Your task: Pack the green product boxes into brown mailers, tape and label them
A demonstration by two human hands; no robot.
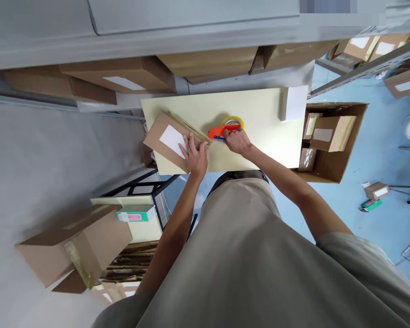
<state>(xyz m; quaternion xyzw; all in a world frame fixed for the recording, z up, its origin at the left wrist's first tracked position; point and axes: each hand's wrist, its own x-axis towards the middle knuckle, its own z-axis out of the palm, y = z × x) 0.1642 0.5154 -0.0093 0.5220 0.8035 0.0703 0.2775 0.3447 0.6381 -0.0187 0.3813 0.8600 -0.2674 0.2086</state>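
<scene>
Leaning over the pale counter [266,146], the person had a brown cardboard box [157,136] lying aslant toward its left end, a white label [172,139] facing up. The left hand [196,161] rested on the box with its fingers open and spread, partly over the label and close to the taped edge. The right hand [238,141] had its fingers closed on an orange tape dispenser [215,132] just beside the box, its yellow-rimmed roll [233,117] on the far side.

From where I stood, the box looked light and fairly stiff, though its broad face might dent under a hard push; a flat palm near the edge seemed the steadiest hold. The dispenser seemed rigid and easily managed by its handle, with its cutting end best kept clear of skin. A white box [295,104] sat at the far right corner.
</scene>
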